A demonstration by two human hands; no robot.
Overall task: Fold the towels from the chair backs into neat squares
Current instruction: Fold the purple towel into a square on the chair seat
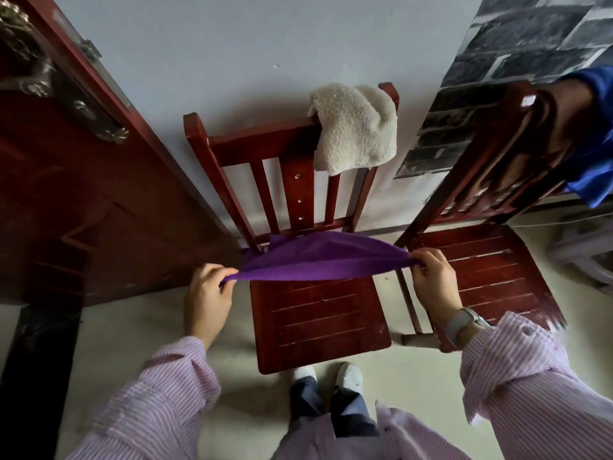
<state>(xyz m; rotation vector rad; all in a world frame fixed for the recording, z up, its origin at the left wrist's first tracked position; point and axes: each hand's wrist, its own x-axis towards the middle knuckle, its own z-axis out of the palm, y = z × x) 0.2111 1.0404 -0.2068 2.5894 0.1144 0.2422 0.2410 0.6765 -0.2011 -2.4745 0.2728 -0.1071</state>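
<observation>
Dark red door (66, 200) w/ ornate handle (39, 84) left; brick-pattern wallpaper (517, 44) right.

No text, label, brand, number or sign can be read anywhere, neither on the chairs, the towels, the door nor the wall.

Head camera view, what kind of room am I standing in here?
Probably a room in a home, perhaps a dining corner: two red wooden chairs stand against a painted wall, beside a dark red door with an ornate metal handle.
</observation>
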